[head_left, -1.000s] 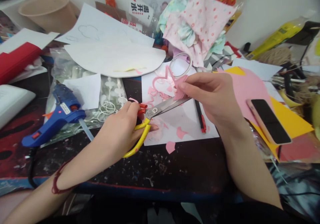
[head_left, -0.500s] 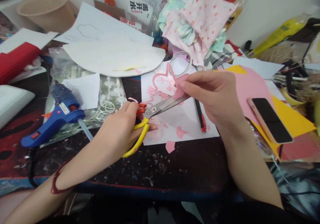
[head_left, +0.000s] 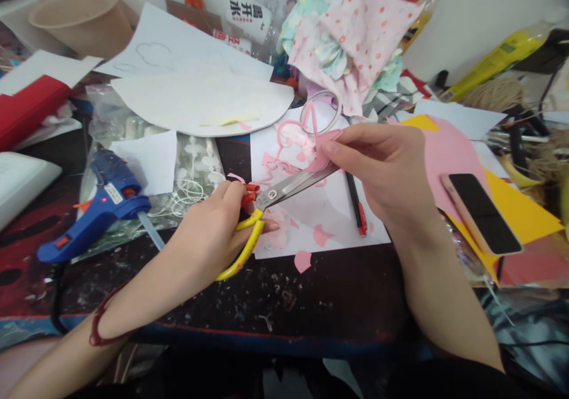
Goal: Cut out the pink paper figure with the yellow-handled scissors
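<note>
My left hand [head_left: 217,221] is closed round the yellow handle of the scissors [head_left: 272,195]. Their blades point right and up, nearly together, and reach the pink piece [head_left: 322,153]. That piece is pinched between the thumb and fingers of my right hand [head_left: 377,162], and a thin pink strip loops up from it to the left. Beneath lies a white sheet [head_left: 306,221] with several pink scraps [head_left: 322,235] and a black and red pen [head_left: 355,204]. One scrap [head_left: 303,261] sits at the sheet's front edge.
A blue glue gun [head_left: 100,209] lies at the left on a plastic bag. White rounded board [head_left: 200,102] is behind my left hand. At the right, a phone [head_left: 482,212] rests on pink and yellow sheets. Patterned cloth [head_left: 355,37] is heaped at the back.
My right hand has shifted slightly right with the pink piece, and the thin strip has swung a little to the right. The scissor blades look slightly closer together.
</note>
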The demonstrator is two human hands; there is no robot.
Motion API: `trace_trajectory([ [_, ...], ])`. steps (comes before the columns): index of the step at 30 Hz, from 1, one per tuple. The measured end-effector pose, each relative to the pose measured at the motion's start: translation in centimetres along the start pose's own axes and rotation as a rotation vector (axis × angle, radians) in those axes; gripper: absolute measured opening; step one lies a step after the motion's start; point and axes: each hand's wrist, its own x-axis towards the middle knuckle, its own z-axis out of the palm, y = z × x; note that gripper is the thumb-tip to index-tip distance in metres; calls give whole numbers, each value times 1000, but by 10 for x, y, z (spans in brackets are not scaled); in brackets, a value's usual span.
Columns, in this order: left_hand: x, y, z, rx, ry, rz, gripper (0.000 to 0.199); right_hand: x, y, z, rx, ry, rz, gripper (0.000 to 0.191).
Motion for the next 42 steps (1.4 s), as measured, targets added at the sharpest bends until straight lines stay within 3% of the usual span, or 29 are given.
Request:
trace_trajectory([
  [22, 0, -2, 0, 11, 25, 39, 28, -2, 2, -1, 42, 32, 83, 4],
  [42, 0, 0, -1, 33, 23, 38, 31, -1, 4, 1, 59, 102, 53, 8],
])
